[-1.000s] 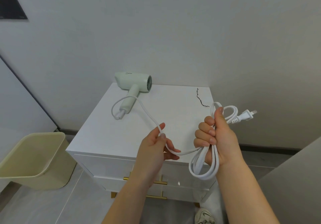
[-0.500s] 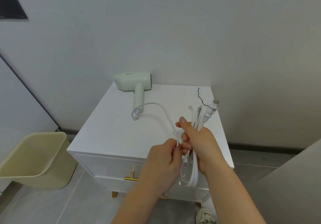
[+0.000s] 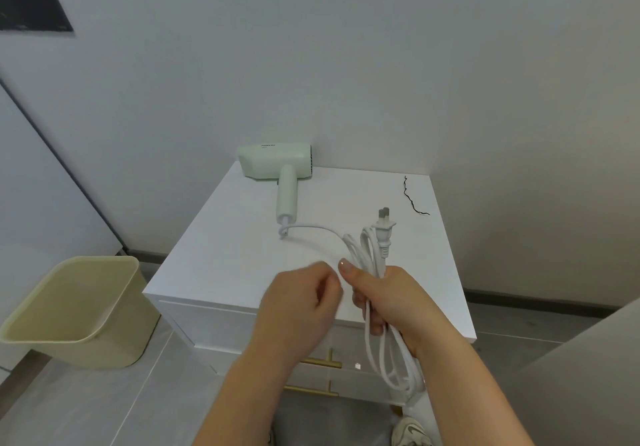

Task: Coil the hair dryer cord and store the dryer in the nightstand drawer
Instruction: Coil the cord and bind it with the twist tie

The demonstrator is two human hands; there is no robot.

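Observation:
A pale green hair dryer (image 3: 277, 168) lies at the back of the white nightstand (image 3: 225, 265), handle pointing toward me. Its white cord (image 3: 367, 248) runs from the handle end to my right hand (image 3: 391, 303), which grips several loops; the loops hang below the fist and the plug (image 3: 383, 229) sticks up above it. My left hand (image 3: 301, 303) is curled just left of the right thumb, fingers pinched together at the cord; the contact itself is hidden. Both drawers (image 3: 207, 328) with gold handles are shut.
A cream waste bin (image 3: 76, 310) stands on the floor left of the nightstand. A thin black twist of wire (image 3: 412, 199) lies at the back right of the top. Walls close in behind and right. My shoe (image 3: 412, 433) shows at the bottom.
The free stretch of cord has shortened as it joined the loops. The dryer's handle has swung round to point toward me. My hands have come together over the nightstand's front edge.

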